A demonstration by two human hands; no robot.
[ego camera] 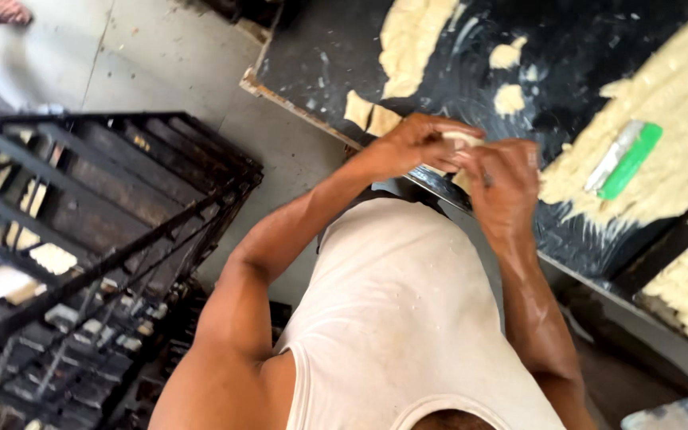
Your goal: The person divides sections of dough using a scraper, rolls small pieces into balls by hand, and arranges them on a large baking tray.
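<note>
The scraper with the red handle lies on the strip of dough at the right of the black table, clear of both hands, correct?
Not quite: the head view shows the scraper has a green handle, not red. It does lie on the strip of dough at the right of the black table, clear of the left hand and right hand.

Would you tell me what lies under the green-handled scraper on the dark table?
The scraper rests on a wide bed of pale dough strips; the table beneath is covered there.

Desk (567, 48) seen upper right of frame; scraper (624, 159) laid on dough mass (678, 103) at right. Dough piece (463, 142) held between hands at centre. Rack (81, 239) placed at left.
</note>
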